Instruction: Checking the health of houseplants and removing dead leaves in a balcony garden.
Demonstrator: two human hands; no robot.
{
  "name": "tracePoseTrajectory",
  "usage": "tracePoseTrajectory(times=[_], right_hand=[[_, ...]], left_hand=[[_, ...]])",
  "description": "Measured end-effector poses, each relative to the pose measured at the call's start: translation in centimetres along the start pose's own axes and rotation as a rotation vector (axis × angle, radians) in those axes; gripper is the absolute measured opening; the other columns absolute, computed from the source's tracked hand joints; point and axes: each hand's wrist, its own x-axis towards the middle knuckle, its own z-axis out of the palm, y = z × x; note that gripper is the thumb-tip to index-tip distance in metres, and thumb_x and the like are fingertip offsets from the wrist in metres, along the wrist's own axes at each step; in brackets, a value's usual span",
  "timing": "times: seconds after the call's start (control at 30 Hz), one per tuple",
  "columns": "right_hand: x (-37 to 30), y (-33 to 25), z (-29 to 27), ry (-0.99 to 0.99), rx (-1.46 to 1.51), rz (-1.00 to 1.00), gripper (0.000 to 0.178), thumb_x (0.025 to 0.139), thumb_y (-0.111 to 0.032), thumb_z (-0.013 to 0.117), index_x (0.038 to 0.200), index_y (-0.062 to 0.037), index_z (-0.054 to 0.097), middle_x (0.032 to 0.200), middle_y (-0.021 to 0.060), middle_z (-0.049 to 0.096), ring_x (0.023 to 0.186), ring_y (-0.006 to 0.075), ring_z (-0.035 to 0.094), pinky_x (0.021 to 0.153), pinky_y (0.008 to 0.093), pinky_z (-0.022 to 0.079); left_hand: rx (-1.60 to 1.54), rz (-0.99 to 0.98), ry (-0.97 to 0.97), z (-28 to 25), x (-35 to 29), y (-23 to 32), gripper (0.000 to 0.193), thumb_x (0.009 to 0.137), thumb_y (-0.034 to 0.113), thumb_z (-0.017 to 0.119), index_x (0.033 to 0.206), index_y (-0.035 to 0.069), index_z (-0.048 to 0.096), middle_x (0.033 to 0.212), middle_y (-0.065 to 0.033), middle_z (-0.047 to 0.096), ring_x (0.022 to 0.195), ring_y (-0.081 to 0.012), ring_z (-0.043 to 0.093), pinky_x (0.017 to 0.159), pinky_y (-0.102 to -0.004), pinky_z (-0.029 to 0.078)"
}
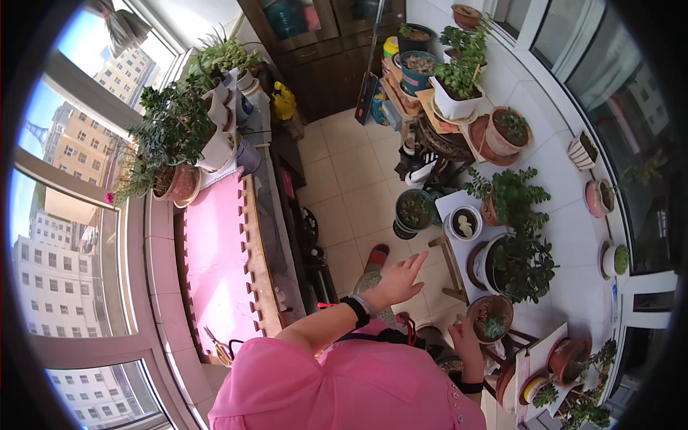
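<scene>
My left hand (403, 281) reaches out over the floor, empty, its fingers stretched and apart. It is nearest to a dark green pot of soil and small plants (416, 209) standing beyond it. My right hand (467, 344) is at the left side of a round brown plant pot (490, 319) with a small grey-green plant. Its fingers are bent against the rim and seem to grip it; the pot partly hides the contact. Past that pot, a white pot with a leafy plant (527, 265) stands on a white-topped table (459, 201).
Along the right wall stand several potted plants, among them a white planter (457, 100) and a terracotta pot (507, 131). A low stand with pots (570, 358) is at the lower right. On the left, a pink foam mat (215, 251) covers a ledge by the windows, with scissors (218, 345).
</scene>
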Motion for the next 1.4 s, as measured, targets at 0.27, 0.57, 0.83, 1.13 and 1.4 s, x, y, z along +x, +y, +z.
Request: tracePoseTrajectory(times=[0.27, 0.57, 0.83, 1.13, 1.4], right_hand=[[-10.8, 8.3, 1.3, 0.171, 0.179, 0.192, 0.048, 0.087, -0.022, 0.062, 0.126, -0.0004, 0.046, 0.095, 0.0163, 0.064, 0.084, 0.0255, 0.062, 0.075, 0.0344, 0.049], [-18.4, 10.3, 5.9, 0.424, 0.425, 0.432, 0.044, 0.087, -0.021, 0.06, 0.125, -0.0014, 0.048, 0.096, 0.0158, 0.064, 0.084, 0.0238, 0.062, 0.074, 0.0327, 0.049], [-22.1, 11.0, 8.1, 0.878, 0.773, 0.684, 0.041, 0.09, -0.021, 0.056, 0.123, 0.0019, 0.049, 0.084, 0.0112, 0.065, 0.073, 0.0181, 0.062, 0.066, 0.0285, 0.048], [-27.0, 10.2, 9.4, 1.211, 1.015, 0.814, 0.037, 0.091, -0.019, 0.053, 0.123, -0.0003, 0.05, 0.083, 0.0089, 0.065, 0.068, 0.0128, 0.06, 0.062, 0.0246, 0.044], [-33.3, 13.8, 13.8, 1.249, 1.131, 0.829, 0.039, 0.091, -0.017, 0.054, 0.125, 0.0008, 0.048, 0.085, 0.009, 0.065, 0.072, 0.0135, 0.06, 0.065, 0.0256, 0.045]], left_hand=[[0.119, 0.156, -0.269, 4.8, -2.4, 3.7, 0.077, 0.078, 0.019, 0.063, 0.142, 0.006, 0.022, 0.122, -0.0237, 0.05, 0.106, -0.0411, 0.052, 0.094, -0.0443, 0.042], [0.296, 0.265, -0.557, 6.5, 0.1, 4.7, 0.075, 0.079, 0.02, 0.063, 0.141, 0.005, 0.024, 0.104, -0.021, 0.057, 0.083, -0.0375, 0.061, 0.073, -0.0448, 0.05], [0.316, 0.324, -0.713, 8.4, 1.7, 3.1, 0.076, 0.08, 0.022, 0.062, 0.143, 0.01, 0.021, 0.107, -0.0228, 0.057, 0.084, -0.0411, 0.061, 0.07, -0.0481, 0.05], [0.33, 0.372, -0.798, 11.0, 2.9, 5.3, 0.073, 0.083, 0.021, 0.059, 0.144, 0.011, 0.019, 0.11, -0.023, 0.058, 0.087, -0.0413, 0.06, 0.074, -0.0486, 0.049], [0.397, 0.528, -0.862, 16.8, -1.9, 12.4, 0.069, 0.085, 0.022, 0.057, 0.143, 0.011, 0.022, 0.116, -0.0221, 0.058, 0.095, -0.0389, 0.06, 0.079, -0.0459, 0.049]])
